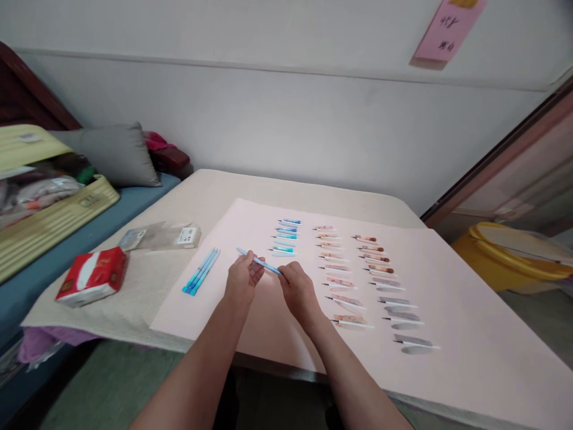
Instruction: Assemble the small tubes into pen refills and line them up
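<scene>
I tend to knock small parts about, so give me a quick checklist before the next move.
1. Blue pen supported: ok, with both the left grip and right grip on it.
2. Pen's right end visible: cannot tell its state; the right grip covers it.
3. Three blue pens out of the way: ok, together left of the hands.
4. Room beside the right forearm: not ok, the nearest pen parts lie close by.
5. Red tissue pack off the pale pink sheet: ok, left of it.
</scene>
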The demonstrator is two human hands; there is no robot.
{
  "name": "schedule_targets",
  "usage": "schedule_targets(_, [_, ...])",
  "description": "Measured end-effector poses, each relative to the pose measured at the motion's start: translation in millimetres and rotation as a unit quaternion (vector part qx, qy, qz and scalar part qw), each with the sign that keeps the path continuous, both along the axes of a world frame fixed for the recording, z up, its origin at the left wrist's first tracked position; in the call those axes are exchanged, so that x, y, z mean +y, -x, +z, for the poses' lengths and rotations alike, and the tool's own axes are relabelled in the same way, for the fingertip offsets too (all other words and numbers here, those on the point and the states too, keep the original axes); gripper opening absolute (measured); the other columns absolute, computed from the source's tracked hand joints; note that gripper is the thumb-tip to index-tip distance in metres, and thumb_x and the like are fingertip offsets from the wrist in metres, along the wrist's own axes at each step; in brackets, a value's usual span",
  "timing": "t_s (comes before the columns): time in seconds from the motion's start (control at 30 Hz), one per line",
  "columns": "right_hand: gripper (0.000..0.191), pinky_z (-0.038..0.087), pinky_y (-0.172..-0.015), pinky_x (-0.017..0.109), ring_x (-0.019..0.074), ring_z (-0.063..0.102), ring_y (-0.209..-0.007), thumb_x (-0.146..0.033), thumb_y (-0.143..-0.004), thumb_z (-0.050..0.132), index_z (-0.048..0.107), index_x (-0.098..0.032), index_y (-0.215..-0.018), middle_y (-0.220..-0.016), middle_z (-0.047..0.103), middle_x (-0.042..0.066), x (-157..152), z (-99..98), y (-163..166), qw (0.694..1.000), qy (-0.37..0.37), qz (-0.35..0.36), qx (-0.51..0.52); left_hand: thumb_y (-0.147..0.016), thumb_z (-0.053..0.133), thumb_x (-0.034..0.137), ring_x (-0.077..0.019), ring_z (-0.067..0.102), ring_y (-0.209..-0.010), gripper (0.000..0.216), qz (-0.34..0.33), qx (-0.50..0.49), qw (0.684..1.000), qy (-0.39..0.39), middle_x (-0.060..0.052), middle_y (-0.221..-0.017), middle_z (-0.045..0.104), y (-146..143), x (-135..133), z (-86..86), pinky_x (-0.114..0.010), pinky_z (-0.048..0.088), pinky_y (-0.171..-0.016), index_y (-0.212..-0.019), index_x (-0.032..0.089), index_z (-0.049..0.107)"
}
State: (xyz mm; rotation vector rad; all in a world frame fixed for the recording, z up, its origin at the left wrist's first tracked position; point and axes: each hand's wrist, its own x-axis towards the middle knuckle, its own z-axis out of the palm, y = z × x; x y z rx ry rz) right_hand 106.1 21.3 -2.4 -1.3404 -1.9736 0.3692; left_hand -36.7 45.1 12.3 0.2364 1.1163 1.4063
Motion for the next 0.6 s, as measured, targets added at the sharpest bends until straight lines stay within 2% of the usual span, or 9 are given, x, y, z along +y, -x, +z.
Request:
schedule_targets(0.37, [0.023, 0.038, -0.065, 0.023, 0.0139, 0.051, -0.072, -0.011, -0.087, 0.04, 0.061, -0.019, -0.083, -0.08, 0.048, 0.003, -0.6, 2.1, 1.1, 1.0, 0.003, -0.002, -0.01, -0.08, 0.062, 0.025, -0.0129, 0.065, -0.067, 0.013, -0.005, 0.008, 1.0, -0.013, -0.009, -0.079, 0.067, 0.7, -1.2, 1.3, -0.02, 0.05, -0.055, -0.078, 0.014, 0.056])
schedule_targets(0.6, [0.022, 0.039, -0.067, 0.025, 0.0146, 0.052, -0.073, -0.016, -0.086, 0.042, 0.062, -0.02, -0.081, -0.08, 0.051, 0.003, 0.2, 3.2, 0.8, 1.0, 0.011, 0.001, 0.018, -0.078, 0.063, 0.025, -0.0129, 0.065, -0.067, 0.014, -0.009, 0.017, 1.0, -0.022, -0.009, -0.079, 0.067, -1.3, -3.4, 1.9, -0.019, 0.05, -0.055, -0.08, 0.013, 0.058])
